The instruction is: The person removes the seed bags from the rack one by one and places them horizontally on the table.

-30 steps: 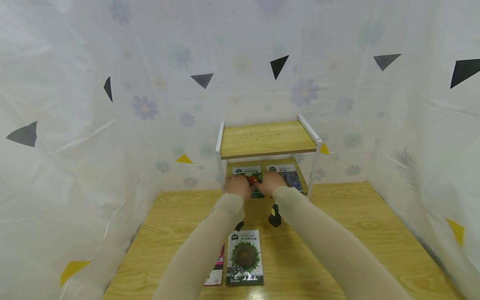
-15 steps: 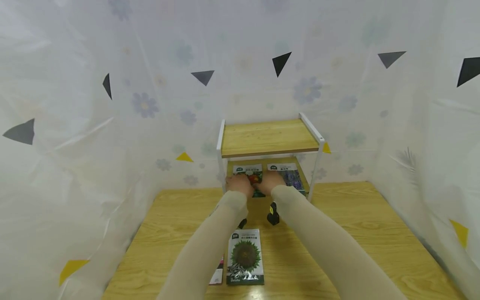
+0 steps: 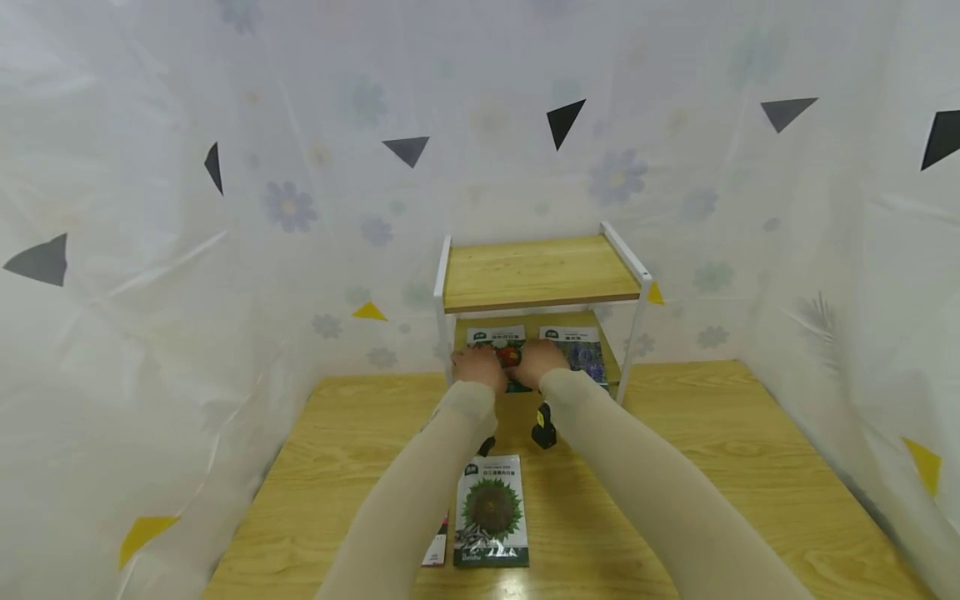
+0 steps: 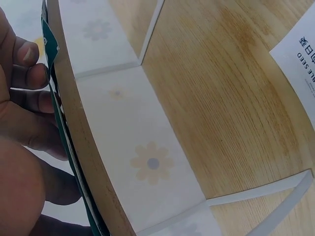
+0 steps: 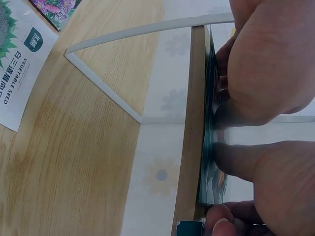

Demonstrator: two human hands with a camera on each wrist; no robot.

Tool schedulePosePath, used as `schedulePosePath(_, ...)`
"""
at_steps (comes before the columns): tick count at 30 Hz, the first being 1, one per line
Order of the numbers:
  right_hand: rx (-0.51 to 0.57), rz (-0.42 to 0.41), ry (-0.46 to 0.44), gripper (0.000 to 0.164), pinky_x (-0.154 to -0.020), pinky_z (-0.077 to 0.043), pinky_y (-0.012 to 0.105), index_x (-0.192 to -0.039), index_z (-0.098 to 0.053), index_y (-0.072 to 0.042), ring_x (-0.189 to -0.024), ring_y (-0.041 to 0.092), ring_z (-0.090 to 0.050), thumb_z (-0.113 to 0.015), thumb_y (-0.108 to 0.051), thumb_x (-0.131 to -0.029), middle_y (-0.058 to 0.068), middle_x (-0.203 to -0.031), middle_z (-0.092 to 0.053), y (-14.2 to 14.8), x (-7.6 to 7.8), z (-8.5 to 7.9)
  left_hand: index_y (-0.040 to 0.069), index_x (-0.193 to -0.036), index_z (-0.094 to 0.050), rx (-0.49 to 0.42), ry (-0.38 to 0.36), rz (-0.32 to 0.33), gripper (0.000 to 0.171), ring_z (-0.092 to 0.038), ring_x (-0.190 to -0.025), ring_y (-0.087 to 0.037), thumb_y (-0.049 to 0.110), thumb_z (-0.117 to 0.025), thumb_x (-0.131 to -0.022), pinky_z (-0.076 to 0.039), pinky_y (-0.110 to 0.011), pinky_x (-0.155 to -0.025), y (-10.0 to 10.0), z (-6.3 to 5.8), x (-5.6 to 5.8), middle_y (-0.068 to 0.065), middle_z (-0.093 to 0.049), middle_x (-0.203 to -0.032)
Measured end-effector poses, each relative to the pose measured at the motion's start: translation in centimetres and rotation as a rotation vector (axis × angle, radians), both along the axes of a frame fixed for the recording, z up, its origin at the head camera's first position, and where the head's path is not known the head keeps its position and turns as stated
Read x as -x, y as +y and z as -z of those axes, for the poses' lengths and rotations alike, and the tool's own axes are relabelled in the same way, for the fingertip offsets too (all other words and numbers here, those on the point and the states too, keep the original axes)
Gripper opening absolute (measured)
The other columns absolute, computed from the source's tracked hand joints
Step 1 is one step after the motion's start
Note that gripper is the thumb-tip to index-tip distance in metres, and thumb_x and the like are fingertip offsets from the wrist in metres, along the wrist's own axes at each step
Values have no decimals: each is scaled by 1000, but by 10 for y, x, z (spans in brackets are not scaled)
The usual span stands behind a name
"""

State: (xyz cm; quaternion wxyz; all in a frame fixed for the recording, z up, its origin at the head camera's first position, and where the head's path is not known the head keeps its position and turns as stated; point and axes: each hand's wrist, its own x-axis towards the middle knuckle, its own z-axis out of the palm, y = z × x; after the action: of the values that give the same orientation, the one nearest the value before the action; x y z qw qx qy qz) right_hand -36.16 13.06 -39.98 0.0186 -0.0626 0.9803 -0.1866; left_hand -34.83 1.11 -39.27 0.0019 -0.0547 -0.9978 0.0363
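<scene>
A seed packet with red flowers (image 3: pixel 510 357) lies on the lower board of a small white-framed shelf. My left hand (image 3: pixel 480 369) holds its left side, thumb on the packet and bent fingers by the edge. From the other side my right hand (image 3: pixel 542 363) grips it, thumb on the front and curled fingertips at the right edge. Both thumbs come close together over it in the right wrist view. The packet's green edge (image 4: pixel 53 46) bends up beside the left fingers. Just right of my right hand lies a seed packet with purple flowers (image 3: pixel 585 357).
The shelf's upper board (image 3: pixel 540 271) hangs over the hands. On the wooden table (image 3: pixel 360 433) in front lies a sunflower seed packet (image 3: pixel 491 508), with a pink-flowered packet (image 5: pixel 56 12) partly hidden beside it. A patterned white sheet (image 3: pixel 480 125) surrounds the table.
The hands stay on the red-flowered packet, with small finger shifts. The purple-flowered packet has moved slightly right. The head view has tilted a little.
</scene>
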Motion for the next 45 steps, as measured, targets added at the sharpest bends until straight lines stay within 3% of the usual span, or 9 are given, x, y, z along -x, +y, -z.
schedulePosePath(2,-3,-1,3,43,-61,-51,39,-91,-70,-3,-66,22,-61,-64,-46,-87,9,-83,-66,-1,0,0,18,-131,-60,1,-5,3,41,-55,-107,-32,36,-49,-96,-39,-47,-87,0,0,0,-6,-61,-126)
schedulePosePath(10,-14,6,0,48,-69,-53,42,-103,-69,-1,-79,26,-65,-65,-46,-88,13,-99,-68,-3,-3,-3,18,-131,-61,3,-13,4,40,-55,-108,-32,36,-49,-97,-39,-47,-88,-1,-1,-3,-7,-61,-125)
schedulePosePath(20,17,14,28,39,-64,-51,41,-95,-68,-2,-70,24,-62,-67,-40,-87,10,-85,-66,-3,-4,-4,14,-125,-64,-10,22,20,38,-56,-107,-32,36,-52,-96,-40,-47,-90,-2,0,-1,-7,-63,-121)
schedulePosePath(28,69,30,9,54,-75,-53,46,-118,-63,3,-91,32,-64,-67,-40,-87,18,-110,-65,0,-3,-5,15,-127,-63,-4,30,31,44,-53,-115,-33,44,-50,-97,-38,-48,-99,-4,1,-1,-8,-62,-125)
schedulePosePath(34,106,22,45,51,-73,-53,46,-113,-66,3,-87,32,-65,-69,-39,-85,18,-108,-66,2,-3,-7,8,-119,-67,-20,62,28,49,-54,-116,-33,47,-47,-97,-38,-48,-101,-5,1,-3,-12,-64,-120)
schedulePosePath(41,172,25,69,64,-86,-49,50,-127,-57,4,-105,38,-60,-71,-41,-85,22,-124,-59,9,-10,-11,3,-111,-69,-102,81,37,39,-53,-113,-34,34,-52,-96,-37,-48,-101,-8,3,-3,-14,-65,-114)
schedulePosePath(45,217,13,96,66,-87,-49,50,-128,-55,5,-104,38,-60,-72,-41,-84,22,-122,-60,18,-15,-11,3,-104,-72,-176,102,35,34,-53,-113,-35,28,-50,-96,-37,-48,-101,-8,2,-5,-15,-65,-114)
